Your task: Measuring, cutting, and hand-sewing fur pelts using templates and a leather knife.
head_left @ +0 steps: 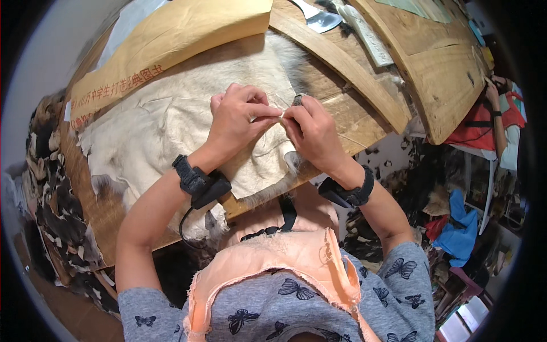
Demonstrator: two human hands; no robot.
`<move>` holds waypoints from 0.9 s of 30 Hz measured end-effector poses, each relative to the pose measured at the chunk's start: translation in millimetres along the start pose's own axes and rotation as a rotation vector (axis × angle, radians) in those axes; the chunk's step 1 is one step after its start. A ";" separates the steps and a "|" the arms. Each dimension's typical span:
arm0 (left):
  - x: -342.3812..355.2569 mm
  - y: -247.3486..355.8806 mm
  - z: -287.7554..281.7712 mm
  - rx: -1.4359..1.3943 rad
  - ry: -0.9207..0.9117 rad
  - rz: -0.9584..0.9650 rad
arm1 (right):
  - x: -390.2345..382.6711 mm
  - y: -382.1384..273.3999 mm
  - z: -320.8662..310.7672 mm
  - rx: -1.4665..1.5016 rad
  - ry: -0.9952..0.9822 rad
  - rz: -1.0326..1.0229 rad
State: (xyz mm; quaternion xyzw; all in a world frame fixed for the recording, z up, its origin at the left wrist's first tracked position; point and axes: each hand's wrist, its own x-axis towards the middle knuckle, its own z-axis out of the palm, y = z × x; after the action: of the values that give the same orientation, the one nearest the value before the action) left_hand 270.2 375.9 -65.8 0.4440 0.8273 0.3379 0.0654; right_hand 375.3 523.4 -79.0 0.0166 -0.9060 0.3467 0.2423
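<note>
Pale hide (171,128) under both hands; left hand (236,122), right hand (312,131) pinching it.

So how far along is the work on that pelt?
Done: the pale fur pelt lies skin side up on the wooden board, already showing pieced seam lines. In hand: left hand and right hand pinch one seam together near its top edge. Left: cannot tell how many seams remain.

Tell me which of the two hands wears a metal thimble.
The right hand: a grey metal thimble caps one raised finger. The left hand is bare-fingered, pinching the pale fur pelt.
</note>
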 end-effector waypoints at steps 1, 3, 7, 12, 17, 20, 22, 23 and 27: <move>-1.1 -2.7 0.7 -0.001 0.010 0.023 | 1.4 0.0 -1.6 -0.009 -0.013 -0.004; -2.3 -6.5 1.8 -0.003 0.020 0.045 | 6.1 1.9 -11.6 0.127 -0.030 0.095; -2.2 -8.2 0.0 0.016 0.014 0.081 | 15.1 5.9 -23.9 0.466 -0.029 0.330; -1.5 -9.1 2.2 0.007 0.007 0.087 | 14.5 13.8 -29.5 0.130 -0.211 0.111; -1.7 -7.0 0.7 0.005 -0.008 0.061 | 12.4 13.1 -22.7 0.051 -0.110 0.112; -1.6 -6.9 1.6 0.009 0.012 0.069 | 12.7 13.1 -22.0 0.044 -0.112 0.116; -1.5 -7.8 2.0 0.009 0.010 0.073 | 12.9 13.7 -22.9 0.032 -0.137 0.105; -1.3 -8.2 2.0 0.009 0.008 0.077 | 13.3 13.9 -23.3 0.019 -0.161 0.093; -0.8 -7.9 3.3 0.006 0.029 0.090 | 19.9 11.7 -19.4 -0.074 -0.137 -0.022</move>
State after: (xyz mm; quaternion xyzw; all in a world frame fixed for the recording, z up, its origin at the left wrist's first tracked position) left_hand 266.6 373.9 -73.4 0.4760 0.8083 0.3446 0.0369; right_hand 363.8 547.4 -64.9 0.0410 -0.9324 0.3083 0.1840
